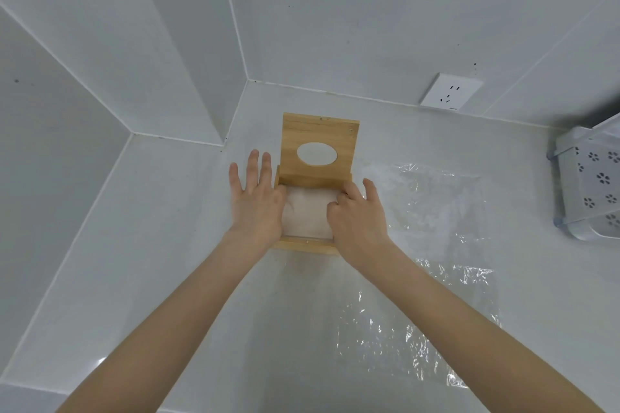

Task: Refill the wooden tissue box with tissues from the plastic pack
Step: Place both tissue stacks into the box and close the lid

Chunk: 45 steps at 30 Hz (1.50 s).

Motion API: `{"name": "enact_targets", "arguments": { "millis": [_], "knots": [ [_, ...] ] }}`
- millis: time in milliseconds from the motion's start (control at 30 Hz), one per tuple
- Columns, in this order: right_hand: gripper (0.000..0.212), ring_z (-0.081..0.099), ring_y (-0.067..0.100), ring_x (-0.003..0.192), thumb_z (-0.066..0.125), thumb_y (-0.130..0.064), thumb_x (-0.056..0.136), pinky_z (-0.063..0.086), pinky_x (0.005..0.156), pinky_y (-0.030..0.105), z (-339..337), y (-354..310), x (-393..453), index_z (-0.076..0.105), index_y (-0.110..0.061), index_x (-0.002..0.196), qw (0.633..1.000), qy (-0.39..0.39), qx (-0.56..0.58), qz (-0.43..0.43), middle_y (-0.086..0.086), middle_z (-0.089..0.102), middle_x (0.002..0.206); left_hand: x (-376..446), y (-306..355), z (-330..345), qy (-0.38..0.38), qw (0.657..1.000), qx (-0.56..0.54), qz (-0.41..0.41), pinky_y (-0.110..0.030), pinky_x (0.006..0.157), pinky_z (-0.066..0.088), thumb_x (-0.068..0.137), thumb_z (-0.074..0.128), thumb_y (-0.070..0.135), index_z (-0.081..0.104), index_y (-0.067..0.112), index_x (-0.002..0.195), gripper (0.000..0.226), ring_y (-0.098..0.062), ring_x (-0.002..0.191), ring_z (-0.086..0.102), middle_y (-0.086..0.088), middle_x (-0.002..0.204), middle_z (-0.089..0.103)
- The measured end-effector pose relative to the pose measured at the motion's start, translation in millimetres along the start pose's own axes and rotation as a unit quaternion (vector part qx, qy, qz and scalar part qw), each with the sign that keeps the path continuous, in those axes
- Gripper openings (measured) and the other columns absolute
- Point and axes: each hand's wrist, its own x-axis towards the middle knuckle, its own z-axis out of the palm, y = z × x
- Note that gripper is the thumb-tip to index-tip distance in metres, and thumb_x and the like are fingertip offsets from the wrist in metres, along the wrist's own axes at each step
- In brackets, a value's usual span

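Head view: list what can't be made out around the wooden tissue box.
- Side walls of the wooden tissue box: covered by the left hand and right hand.
- Depth of the tissues: only the top shows.
- Plastic pack: transparent, its edges unclear.
- White rack: cut off by the right edge.

Open wooden tissue box [308, 243], lid [318, 136] upright, holds tissues [307, 211]; empty plastic pack [436, 211] lies beside.

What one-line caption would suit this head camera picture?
Both hands, left hand and right hand, press tissues into the open wooden tissue box beside empty plastic wrap.
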Motion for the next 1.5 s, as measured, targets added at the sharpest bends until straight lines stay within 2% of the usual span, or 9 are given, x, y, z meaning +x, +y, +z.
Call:
{"name": "enact_targets", "arguments": {
  "millis": [367,533,667,833,933,1100,1200,1367,1500],
  "knots": [
    [0.031,0.043,0.023,0.115,0.054,-0.017,0.083,0.030,0.095,0.032,-3,17,5,0.057,-0.018,0.114,0.992,0.024,0.120,-0.036,0.001,0.058,0.113,-1,-8,-11,-0.028,0.989,-0.147,-0.003,-0.048,0.114,0.005,0.074,0.066,0.031,0.055,0.025,0.116,0.044,-0.029,0.143,-0.002,-0.011,0.154,0.013],
    [0.022,0.059,0.029,0.089,0.058,-0.005,0.082,0.047,0.068,0.033,-19,48,15,0.066,-0.011,0.102,0.907,0.255,0.332,0.047,0.008,0.065,0.097,19,-30,-37,0.117,0.911,-0.394,-0.035,-0.036,0.089,0.040,0.078,0.066,0.017,0.050,0.016,0.112,0.037,-0.025,0.111,0.051,-0.006,0.128,0.049],
    [0.055,0.054,0.028,0.102,0.057,-0.005,0.083,0.049,0.070,0.038,-23,56,34,0.039,-0.012,0.135,0.905,0.244,0.334,0.106,0.010,0.051,0.122,43,-30,-47,0.089,0.859,-0.502,0.044,-0.025,0.087,0.039,0.078,0.067,0.005,0.025,0.025,0.140,0.078,-0.013,0.105,0.048,0.001,0.131,0.038],
    [0.059,0.059,0.032,0.095,0.053,-0.008,0.087,0.049,0.080,0.047,-21,57,45,0.030,-0.014,0.141,0.914,0.179,0.353,0.091,0.011,0.053,0.119,56,-28,-51,0.118,0.850,-0.510,0.066,-0.008,0.073,0.046,0.074,0.066,-0.005,0.050,0.013,0.125,0.057,-0.019,0.083,0.058,0.000,0.100,0.055],
    [0.049,0.061,0.028,0.093,0.057,-0.010,0.085,0.049,0.081,0.043,-22,58,42,0.043,-0.013,0.131,0.896,0.222,0.374,0.086,0.010,0.059,0.114,52,-28,-52,0.147,0.855,-0.492,0.071,-0.003,0.068,0.044,0.072,0.067,-0.005,0.056,0.011,0.115,0.047,-0.017,0.080,0.058,0.001,0.092,0.058],
    [0.029,0.065,0.029,0.079,0.059,-0.005,0.085,0.054,0.071,0.043,-22,51,21,0.062,-0.008,0.114,0.867,0.322,0.374,0.070,0.011,0.069,0.096,30,-29,-49,0.244,0.854,-0.452,0.087,-0.029,0.077,0.054,0.075,0.069,0.002,0.064,0.008,0.101,0.028,-0.019,0.080,0.061,-0.009,0.093,0.068],
    [0.016,0.067,0.024,0.068,0.061,-0.013,0.084,0.055,0.059,0.034,-22,45,4,0.071,-0.010,0.096,0.852,0.392,0.342,0.055,0.005,0.074,0.082,11,-29,-43,0.276,0.843,-0.453,0.090,-0.014,0.075,0.049,0.078,0.068,0.005,0.069,0.006,0.092,0.014,-0.012,0.072,0.061,-0.009,0.084,0.070],
    [0.021,0.071,0.018,0.068,0.056,-0.022,0.084,0.055,0.055,0.028,-11,32,-30,0.074,-0.013,0.088,0.855,0.395,0.336,0.016,-0.001,0.076,0.078,-23,-32,-25,0.292,0.840,-0.438,0.131,0.000,0.083,0.038,0.078,0.065,0.011,0.072,0.002,0.093,0.019,-0.007,0.092,0.058,-0.011,0.093,0.074],
    [0.013,0.071,0.019,0.068,0.066,-0.015,0.077,0.056,0.053,0.028,3,20,-47,0.074,-0.016,0.086,0.867,0.354,0.350,0.030,-0.001,0.076,0.076,-45,-33,-6,0.264,0.865,-0.402,0.139,-0.013,0.087,0.043,0.083,0.051,0.037,0.071,0.013,0.101,0.036,-0.002,0.104,0.056,-0.001,0.106,0.071]
  ]
}}
